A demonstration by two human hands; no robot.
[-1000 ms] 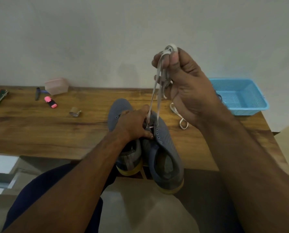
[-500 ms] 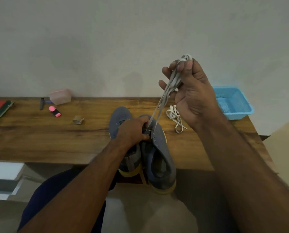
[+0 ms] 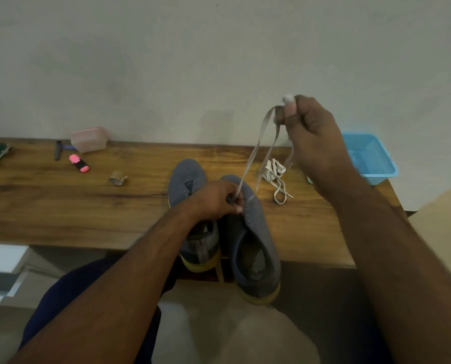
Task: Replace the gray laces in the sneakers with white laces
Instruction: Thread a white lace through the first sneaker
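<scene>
Lower and further out to the side than a moment ago, the right hand (image 3: 307, 127) has drawn the gray lace (image 3: 255, 151) away from the shoes, so its strands now slope instead of rising steeply. Its grip is closed tight, the bunched lace pinched at the fingertips. Below and inward of that grip, the left hand (image 3: 216, 202) pinches the lace's lower end at the eyelets of the right-side sneaker (image 3: 253, 237), steadying it on the tabletop (image 3: 61, 206). Few eyelets appear threaded, so the gray lace seems nearly free. Just beneath the right grip lie the white laces (image 3: 275, 177), untouched; threading them is judged still ahead.
</scene>
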